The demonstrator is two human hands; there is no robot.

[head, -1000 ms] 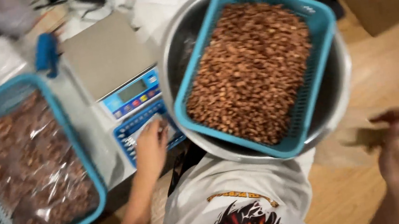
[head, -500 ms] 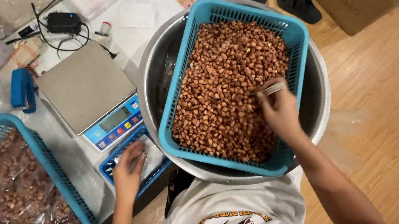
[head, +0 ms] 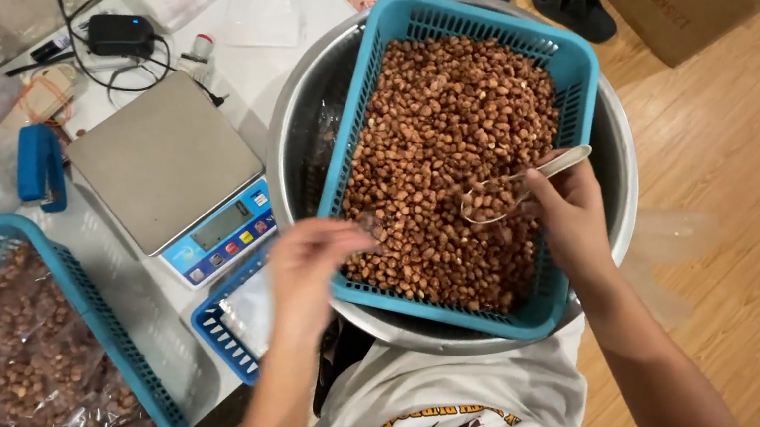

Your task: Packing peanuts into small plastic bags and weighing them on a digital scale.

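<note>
Clear scoop lies over the peanuts w/ long axis left-right, bowl pointing left, handle in right hand, fingers closed round it. Left hand, fingers bunched, at near-left rim of blue basket in steel bowl. Scale on bench, left.

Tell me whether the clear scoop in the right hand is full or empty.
Partly full. The scoop, held by the right hand over the blue basket, shows brown nuts through its clear bowl.
</note>
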